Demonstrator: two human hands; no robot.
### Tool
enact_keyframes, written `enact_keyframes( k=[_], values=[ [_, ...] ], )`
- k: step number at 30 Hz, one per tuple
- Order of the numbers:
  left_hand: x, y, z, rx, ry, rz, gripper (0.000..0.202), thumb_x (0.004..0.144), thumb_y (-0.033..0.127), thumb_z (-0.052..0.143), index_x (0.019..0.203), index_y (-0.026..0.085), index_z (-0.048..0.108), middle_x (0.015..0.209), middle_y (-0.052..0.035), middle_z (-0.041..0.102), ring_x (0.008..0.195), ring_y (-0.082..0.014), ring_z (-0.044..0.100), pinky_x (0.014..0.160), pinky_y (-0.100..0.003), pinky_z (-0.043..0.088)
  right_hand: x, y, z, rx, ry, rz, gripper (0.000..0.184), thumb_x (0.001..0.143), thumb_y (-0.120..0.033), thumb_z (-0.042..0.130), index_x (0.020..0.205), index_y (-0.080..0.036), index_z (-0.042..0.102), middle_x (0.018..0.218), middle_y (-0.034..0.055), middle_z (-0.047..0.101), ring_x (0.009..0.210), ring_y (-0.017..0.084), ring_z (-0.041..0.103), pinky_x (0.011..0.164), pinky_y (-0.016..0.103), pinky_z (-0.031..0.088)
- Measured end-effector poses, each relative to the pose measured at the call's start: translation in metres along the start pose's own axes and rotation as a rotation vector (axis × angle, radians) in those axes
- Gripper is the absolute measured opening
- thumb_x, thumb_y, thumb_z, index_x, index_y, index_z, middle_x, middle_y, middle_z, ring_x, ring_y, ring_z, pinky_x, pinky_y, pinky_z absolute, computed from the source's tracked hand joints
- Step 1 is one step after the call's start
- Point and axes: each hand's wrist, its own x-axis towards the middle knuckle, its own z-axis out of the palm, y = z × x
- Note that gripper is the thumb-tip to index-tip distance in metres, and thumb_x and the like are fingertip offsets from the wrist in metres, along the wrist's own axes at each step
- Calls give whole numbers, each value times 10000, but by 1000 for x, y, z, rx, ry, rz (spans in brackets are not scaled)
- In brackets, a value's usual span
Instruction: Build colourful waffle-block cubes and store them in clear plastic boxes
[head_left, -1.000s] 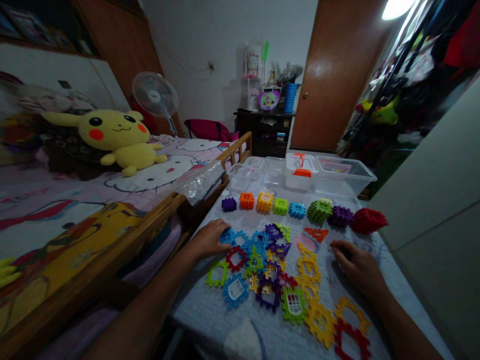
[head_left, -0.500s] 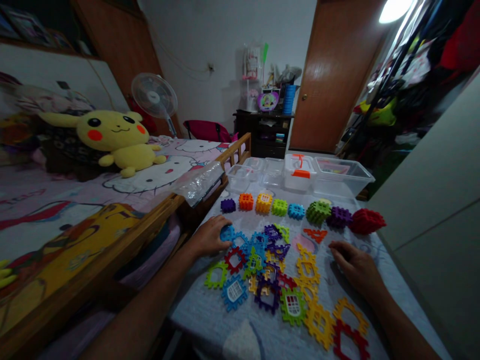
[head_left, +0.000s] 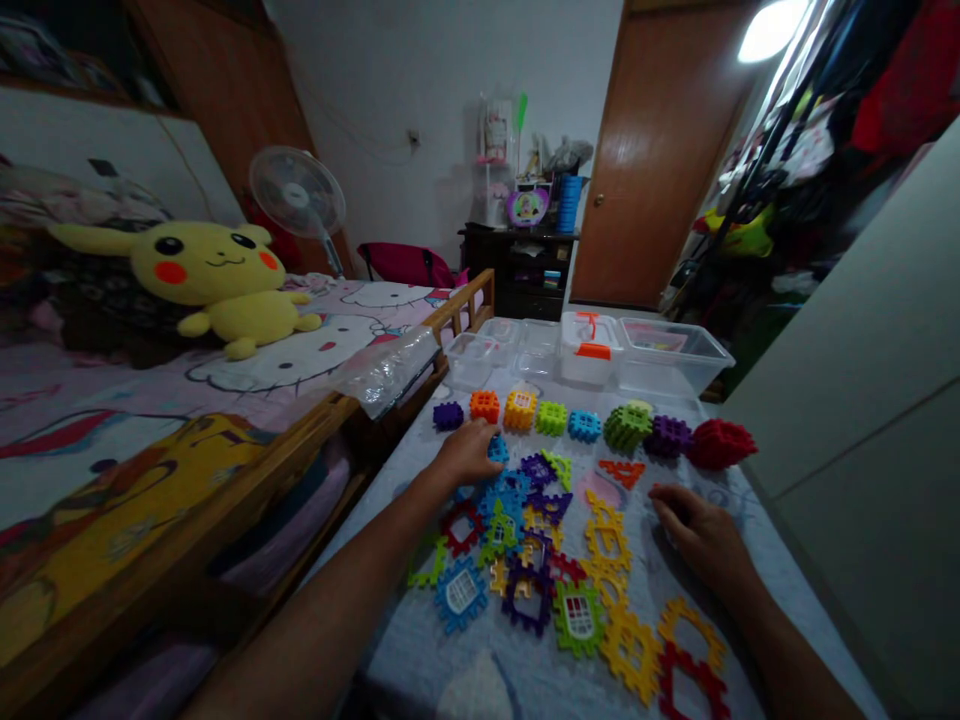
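Note:
My left hand [head_left: 469, 455] is closed on a blue interlocking building piece [head_left: 497, 450], fingers at its edge, above the far left of the loose pieces. My right hand [head_left: 694, 525] rests on the cloth at the right, fingers loosely bent and apart, with nothing seen in it. Between the hands lie loose notched pieces: a blue window piece [head_left: 460, 592], a green window piece [head_left: 579, 617], a purple frame [head_left: 527, 597], a yellow window piece [head_left: 632, 652] and a red frame [head_left: 691, 682]. An orange triangle piece [head_left: 622, 472] lies left of my right hand's fingertips.
Behind them runs a row of stacked pieces by colour, including an orange stack [head_left: 484, 406], a blue stack [head_left: 584, 426] and a red stack [head_left: 721, 444]. Clear plastic boxes [head_left: 671, 365] stand at the table's far end. A wooden bed rail [head_left: 300, 450] borders the left side.
My left hand has moved right and slightly away from me with the blue piece, toward the orange stack. My right hand stays in place on the cloth. The view has shifted slightly.

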Motion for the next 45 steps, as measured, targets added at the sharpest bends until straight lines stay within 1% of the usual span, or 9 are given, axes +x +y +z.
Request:
enact_keyframes(
  k=[6,9,13,18,22,27,34,40,45],
  values=[
    [-3,-5,-2,-47,-66,22,731,651,318,730,1318,106,518,1277,-161,585,1216,-299,532,1045,-363,404,0,1,2,10,10,-8,338,788,-448,490,897,-215,709,888,62,767,797,242,719,709,331,547],
    [-16,-15,-7,-135,-25,30,747,669,321,717,1348,110,486,1342,-167,541,1254,-301,503,1068,-377,384,0,0,2,-6,5,-8,336,799,-444,478,903,-215,700,880,65,763,795,240,715,711,333,545],
    [-30,-35,-7,-291,134,-15,507,731,263,634,1222,152,586,1194,-129,622,1128,-268,590,991,-374,451,4,-15,-8,-70,-71,-89,293,807,-396,473,888,-207,682,818,65,742,706,220,687,666,330,528],
    [-35,-51,8,-369,345,-134,214,795,223,514,947,178,658,965,-73,671,902,-210,648,849,-339,510,17,-66,-17,-149,-144,-267,237,858,-298,449,897,-208,665,772,43,672,657,180,619,632,300,482],
    [-35,-52,21,-388,406,-173,187,807,214,485,882,179,652,913,-63,684,885,-207,652,839,-332,500,36,-120,6,-129,-278,-399,196,865,-226,488,939,-195,666,887,59,668,742,168,627,699,285,481],
    [-36,-53,26,-429,416,-177,179,800,200,495,879,188,655,902,-45,699,865,-195,654,818,-311,495,65,-173,57,-221,-400,-542,315,826,-218,614,1135,-164,642,1156,109,657,1101,229,576,967,338,422],
    [-36,-55,27,-432,406,-169,173,796,168,495,859,185,655,889,-43,695,857,-186,651,819,-304,494,88,-195,111,-385,-519,-572,504,729,-206,690,1216,-116,597,1230,170,612,1140,311,536,950,415,430],
    [-36,-54,26,-426,410,-159,169,791,162,504,848,190,661,900,-43,695,871,-188,648,838,-306,491,92,-198,125,-459,-569,-552,362,702,-174,682,1059,-118,651,1150,188,624,1042,307,583,847,385,469],
    [-36,-52,25,-420,392,-180,171,792,157,498,850,198,654,891,-31,686,853,-181,644,803,-295,493,84,-203,103,-428,-524,-591,429,689,-259,698,1096,-146,621,1155,142,598,1066,274,551,890,349,436]
  ],
)
